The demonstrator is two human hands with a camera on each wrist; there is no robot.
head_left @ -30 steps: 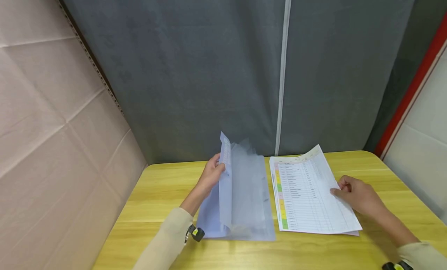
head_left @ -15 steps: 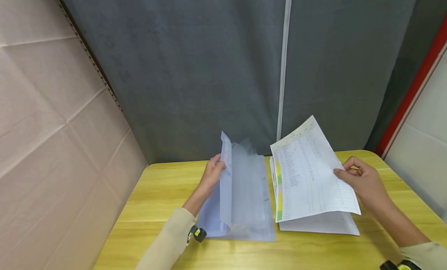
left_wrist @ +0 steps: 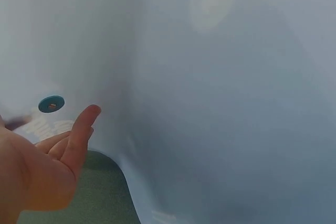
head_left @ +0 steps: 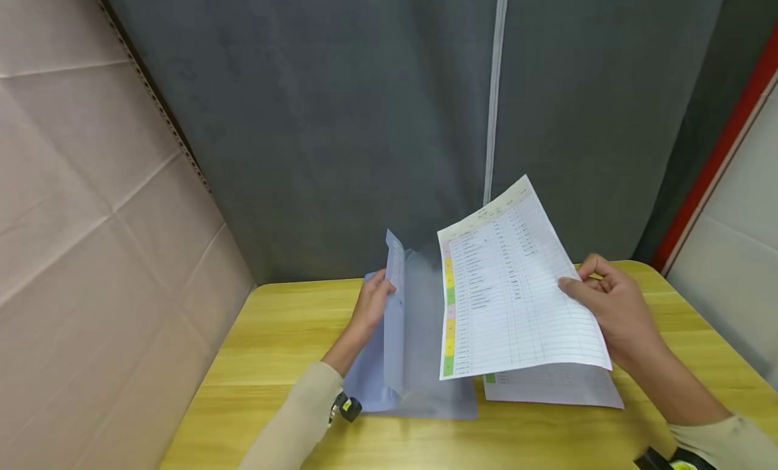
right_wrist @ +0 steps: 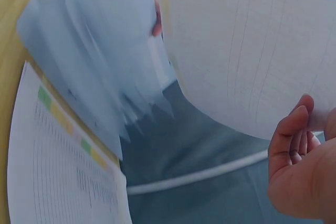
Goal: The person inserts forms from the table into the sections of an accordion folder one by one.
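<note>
A: What has moved since a second ago?

B: The printed white sheet with the coloured strip down its left margin [head_left: 516,288] has come up off the stack and drifted left. It was flat on the pile, and now it hangs tilted in the air, with its lower left corner over the edge of the folder.

A: Start from the left, then.

B: At the far left stands a beige cardboard wall [head_left: 79,206], and behind everything hangs a grey fabric curtain [head_left: 340,119]. On the yellow wooden table [head_left: 267,362] lies the pale blue translucent plastic folder [head_left: 419,342], its front flap raised upright. The left hand [head_left: 371,304] holds that flap by its outer edge. In the left wrist view the fingers [left_wrist: 79,135] lie loosely extended against the plastic, near a small teal round fastener [left_wrist: 51,104].

A: And the right side?

B: The right hand [head_left: 608,308] pinches the lifted sheet at its right edge, thumb on the printed face and fingers [right_wrist: 294,135] curled behind it. Beneath the sheet, the remaining stack of white printed papers [head_left: 553,385] lies flat on the table just beside the folder. A red vertical strip [head_left: 717,152] runs down the far right.
</note>
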